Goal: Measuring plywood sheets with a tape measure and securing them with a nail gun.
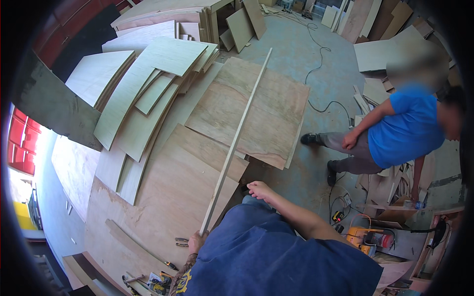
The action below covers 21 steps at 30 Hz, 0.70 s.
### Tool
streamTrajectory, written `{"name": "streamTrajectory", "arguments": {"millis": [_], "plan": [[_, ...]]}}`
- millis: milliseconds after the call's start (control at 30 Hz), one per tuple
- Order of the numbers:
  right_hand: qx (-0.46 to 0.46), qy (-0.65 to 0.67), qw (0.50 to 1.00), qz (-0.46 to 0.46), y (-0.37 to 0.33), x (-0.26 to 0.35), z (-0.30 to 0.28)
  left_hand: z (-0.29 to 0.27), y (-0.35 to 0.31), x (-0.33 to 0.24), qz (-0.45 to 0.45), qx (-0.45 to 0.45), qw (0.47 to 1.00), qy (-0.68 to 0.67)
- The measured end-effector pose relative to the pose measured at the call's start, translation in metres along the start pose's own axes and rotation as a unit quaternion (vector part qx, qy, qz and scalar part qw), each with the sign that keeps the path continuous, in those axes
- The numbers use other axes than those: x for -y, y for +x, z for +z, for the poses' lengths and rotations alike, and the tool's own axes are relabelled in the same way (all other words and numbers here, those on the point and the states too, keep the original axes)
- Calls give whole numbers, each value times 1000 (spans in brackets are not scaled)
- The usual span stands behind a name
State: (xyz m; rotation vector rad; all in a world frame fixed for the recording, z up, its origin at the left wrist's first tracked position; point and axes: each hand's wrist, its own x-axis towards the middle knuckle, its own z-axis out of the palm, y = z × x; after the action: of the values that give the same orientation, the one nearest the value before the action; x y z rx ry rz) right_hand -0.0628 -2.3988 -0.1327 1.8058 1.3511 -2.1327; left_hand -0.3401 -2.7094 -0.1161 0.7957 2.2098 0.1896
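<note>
A long, thin wooden strip [240,121] slants away from me across the plywood sheets. My left hand [196,242] is closed around its near end. Beside that hand, a pair of pliers [181,242] lies on the large plywood sheet [163,197]. In front of my body, well apart from the strip, is my right hand [261,191] with its fingers curled in; whether anything is inside them is hidden. Under the strip's far part lies another broad plywood sheet [266,113].
Stacked plywood panels [148,93] rise on the left. A hammer [133,279] and a screwdriver [171,265] lie near the lower edge. At right, a person in a blue shirt [405,128] stands by wood scraps. Cables [321,59] cross the floor; a yellow machine [363,238] sits lower right.
</note>
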Motion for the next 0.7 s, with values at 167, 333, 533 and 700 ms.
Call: {"name": "streamTrajectory", "arguments": {"millis": [167,333,533,700], "plan": [[-32,117,991,49,34,59,30,1,-7,-3,20,-8,999,44],[-12,174,985,13,90,70,19,-1,7,-63,36,19,996,78],[3,225,974,34,131,64,-1,9,18,-111,29,-47,997,50],[-43,210,973,80,156,36,6,32,27,-93,16,-32,999,-16]]}}
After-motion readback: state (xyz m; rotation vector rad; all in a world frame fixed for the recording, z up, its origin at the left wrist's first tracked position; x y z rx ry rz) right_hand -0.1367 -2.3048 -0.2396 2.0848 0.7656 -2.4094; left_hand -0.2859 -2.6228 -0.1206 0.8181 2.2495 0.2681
